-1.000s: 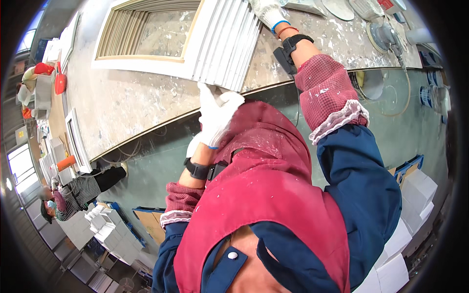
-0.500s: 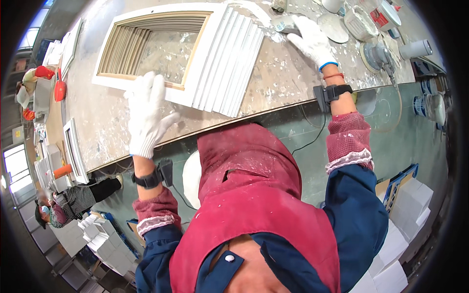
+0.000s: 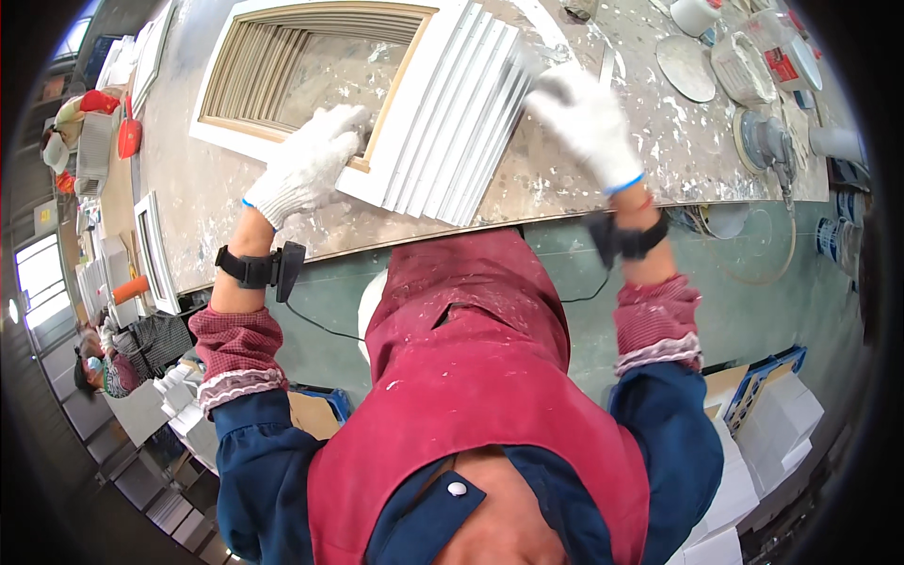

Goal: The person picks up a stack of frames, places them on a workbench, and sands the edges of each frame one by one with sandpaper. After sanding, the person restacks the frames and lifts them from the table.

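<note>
White, smooth rectangular frames (image 3: 421, 111) with tan inner edges lie fanned on the paint-spattered table (image 3: 193, 207). The left hand (image 3: 309, 162), knit-gloved, covers part of the near rail, fingers close together, grip unclear; the right hand (image 3: 586, 121) blurs beside the stack, its fingers unreadable. Rightward sit a round sander (image 3: 765, 143) and white tub (image 3: 744, 68).

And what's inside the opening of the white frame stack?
Inner frame edges and paint-flecked tabletop show; the left hand hides part of the near side.
</note>
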Tool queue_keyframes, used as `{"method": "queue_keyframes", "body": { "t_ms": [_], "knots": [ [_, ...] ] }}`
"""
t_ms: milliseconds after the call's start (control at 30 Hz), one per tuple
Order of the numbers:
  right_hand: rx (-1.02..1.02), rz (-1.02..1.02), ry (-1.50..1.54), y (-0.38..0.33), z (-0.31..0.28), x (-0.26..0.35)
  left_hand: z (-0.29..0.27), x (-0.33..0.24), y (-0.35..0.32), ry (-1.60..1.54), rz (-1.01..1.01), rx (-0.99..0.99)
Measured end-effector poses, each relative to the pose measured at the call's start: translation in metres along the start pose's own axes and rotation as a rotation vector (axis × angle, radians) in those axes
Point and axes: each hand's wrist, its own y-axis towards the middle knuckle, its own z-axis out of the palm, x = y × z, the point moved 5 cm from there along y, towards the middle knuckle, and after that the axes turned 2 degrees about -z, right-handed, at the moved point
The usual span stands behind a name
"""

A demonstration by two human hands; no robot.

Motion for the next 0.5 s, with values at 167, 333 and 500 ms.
{"method": "queue_keyframes", "body": {
  "t_ms": [167,333,500],
  "knots": [
    [-0.156,-0.474,0.032,-0.053,0.074,0.124,0.003,0.002,0.001,-0.017,-0.073,0.112],
    [-0.287,-0.398,0.035,-0.069,0.106,0.143,0.010,0.010,-0.003,-0.049,-0.041,0.088],
    [-0.084,-0.516,0.039,-0.060,0.116,0.131,0.014,0.014,-0.007,-0.072,0.056,-0.009]
  ]
}}
